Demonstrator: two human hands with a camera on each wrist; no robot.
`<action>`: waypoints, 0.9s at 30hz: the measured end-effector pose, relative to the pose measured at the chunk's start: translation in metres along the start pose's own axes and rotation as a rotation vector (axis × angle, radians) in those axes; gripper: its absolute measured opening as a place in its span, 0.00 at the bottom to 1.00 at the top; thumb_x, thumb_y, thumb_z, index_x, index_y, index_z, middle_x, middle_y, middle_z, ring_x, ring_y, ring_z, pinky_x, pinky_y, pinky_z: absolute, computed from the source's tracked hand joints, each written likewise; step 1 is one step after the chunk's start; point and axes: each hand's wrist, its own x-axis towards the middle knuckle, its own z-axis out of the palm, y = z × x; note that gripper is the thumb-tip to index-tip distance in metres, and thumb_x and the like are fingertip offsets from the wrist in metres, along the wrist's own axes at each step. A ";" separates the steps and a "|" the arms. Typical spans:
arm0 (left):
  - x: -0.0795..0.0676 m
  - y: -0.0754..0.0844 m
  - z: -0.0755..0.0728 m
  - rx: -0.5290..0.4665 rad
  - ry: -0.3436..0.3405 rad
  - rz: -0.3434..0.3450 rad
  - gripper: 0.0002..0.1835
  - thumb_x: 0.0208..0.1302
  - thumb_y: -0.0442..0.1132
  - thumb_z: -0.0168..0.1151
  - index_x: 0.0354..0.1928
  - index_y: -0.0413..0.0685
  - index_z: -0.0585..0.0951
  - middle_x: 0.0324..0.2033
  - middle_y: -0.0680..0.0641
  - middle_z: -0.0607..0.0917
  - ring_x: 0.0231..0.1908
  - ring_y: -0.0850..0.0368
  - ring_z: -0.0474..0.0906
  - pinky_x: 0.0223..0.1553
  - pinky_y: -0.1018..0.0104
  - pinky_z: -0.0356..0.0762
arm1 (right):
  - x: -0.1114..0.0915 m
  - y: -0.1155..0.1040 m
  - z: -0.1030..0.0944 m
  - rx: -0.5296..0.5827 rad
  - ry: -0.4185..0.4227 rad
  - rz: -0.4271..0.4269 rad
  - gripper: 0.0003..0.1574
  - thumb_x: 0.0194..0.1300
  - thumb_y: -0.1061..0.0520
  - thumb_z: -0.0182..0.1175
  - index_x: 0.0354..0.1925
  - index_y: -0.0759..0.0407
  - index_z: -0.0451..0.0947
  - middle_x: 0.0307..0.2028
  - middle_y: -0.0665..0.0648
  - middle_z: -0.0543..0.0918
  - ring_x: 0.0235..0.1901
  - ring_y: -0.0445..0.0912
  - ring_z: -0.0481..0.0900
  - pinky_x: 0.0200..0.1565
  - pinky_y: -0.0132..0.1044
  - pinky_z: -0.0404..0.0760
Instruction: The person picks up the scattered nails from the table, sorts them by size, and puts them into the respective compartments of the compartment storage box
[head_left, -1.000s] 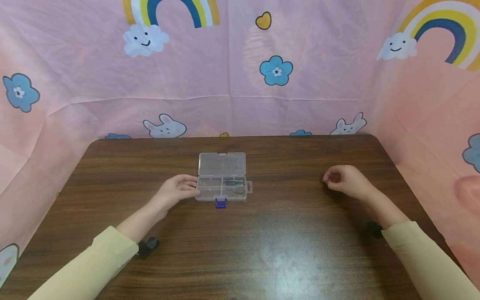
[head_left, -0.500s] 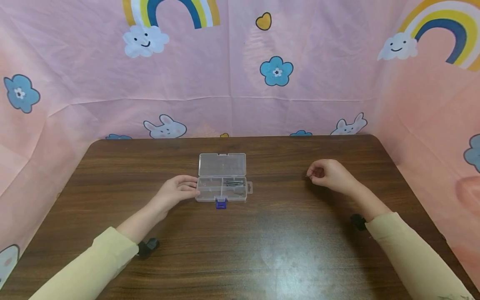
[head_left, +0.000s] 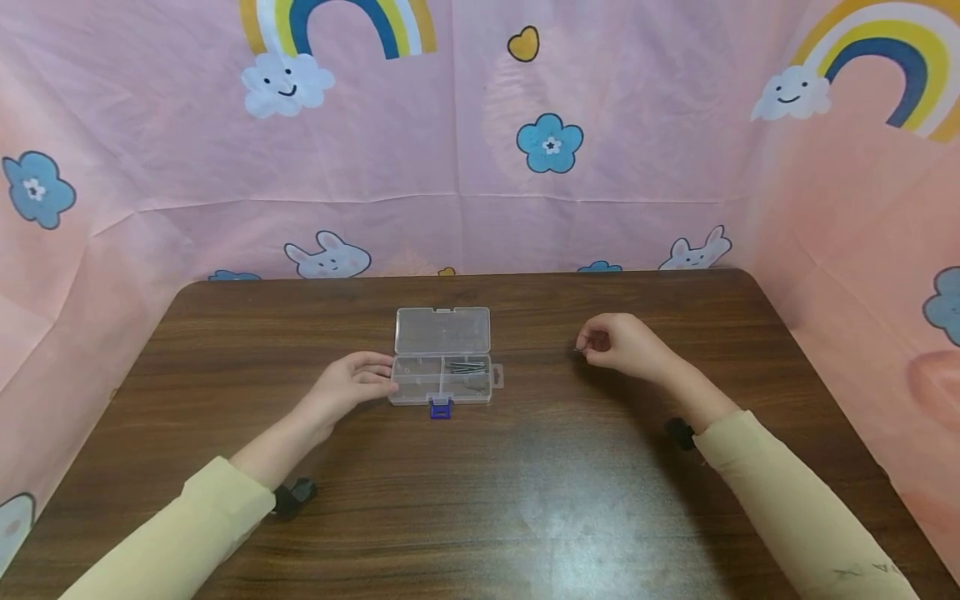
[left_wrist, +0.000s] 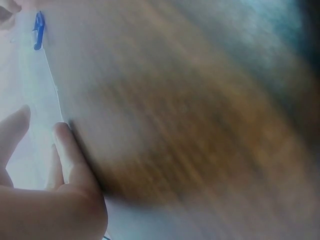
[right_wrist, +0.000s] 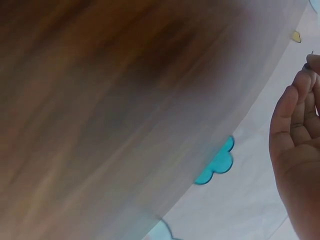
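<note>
A clear plastic storage box [head_left: 441, 380] stands on the table with its lid [head_left: 442, 331] raised back and a blue latch [head_left: 440, 410] at its front. My left hand [head_left: 343, 387] holds the left end of the box, thumb at the front corner and fingers behind it. Long thin metal nails [head_left: 467, 367] lie in the back right compartment; a few small bits lie in other compartments. Off to the right of the box, my right hand [head_left: 626, 346] pinches a small, thin metal piece [right_wrist: 307, 65] between thumb and fingertip, most of it hidden.
The dark wood-grain table [head_left: 480, 492] runs back to a pink cloth backdrop [head_left: 420, 167] printed with rainbows and flowers. A black wrist device [head_left: 295, 497] sits under the left forearm and another [head_left: 679, 433] under the right.
My right hand has moved left across the table toward the box, still pinching the small metal piece. My left hand and the box have stayed put.
</note>
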 end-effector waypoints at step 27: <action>0.000 0.000 0.000 -0.007 0.006 -0.002 0.33 0.71 0.41 0.70 0.73 0.36 0.71 0.67 0.33 0.80 0.61 0.46 0.82 0.72 0.40 0.71 | 0.040 -0.060 0.035 0.107 -0.022 -0.162 0.06 0.65 0.68 0.67 0.39 0.62 0.88 0.34 0.54 0.90 0.35 0.44 0.81 0.42 0.37 0.83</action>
